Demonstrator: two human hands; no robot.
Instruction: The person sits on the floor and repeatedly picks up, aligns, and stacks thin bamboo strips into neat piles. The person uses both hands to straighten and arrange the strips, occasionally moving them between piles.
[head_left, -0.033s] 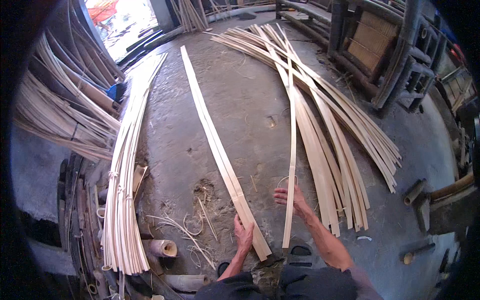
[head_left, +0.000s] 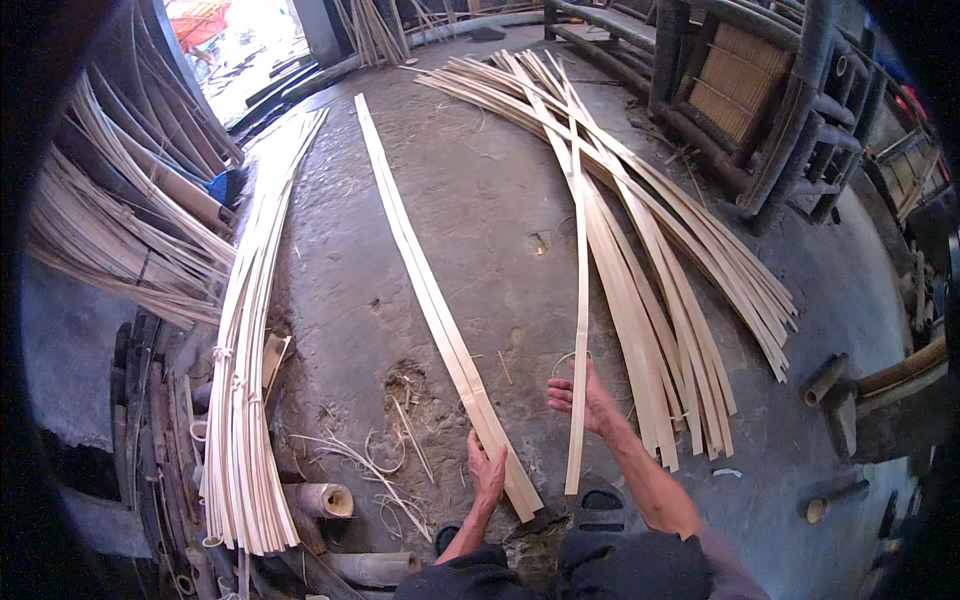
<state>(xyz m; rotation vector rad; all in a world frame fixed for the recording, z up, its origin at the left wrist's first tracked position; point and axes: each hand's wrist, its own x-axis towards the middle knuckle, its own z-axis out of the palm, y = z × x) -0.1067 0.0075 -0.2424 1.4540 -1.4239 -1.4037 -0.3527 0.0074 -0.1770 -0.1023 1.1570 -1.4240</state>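
Note:
Two long pale bamboo strips lie side by side on the floor, running away from me. My left hand is closed round the edge of these strips near their close end. To the right, a single narrow bamboo strip slants up onto a fanned pile of bamboo strips. Behind this single strip is my right hand, its fingers stretched out to the left and showing past the strip's edge. A thin curled sliver loops beside the right hand's fingers.
A tied bundle of bamboo strips lies at the left, with cut bamboo tubes beside it. Thin shavings litter the floor near my left hand. A dark bamboo frame stands at the far right. More strips lean at the left wall.

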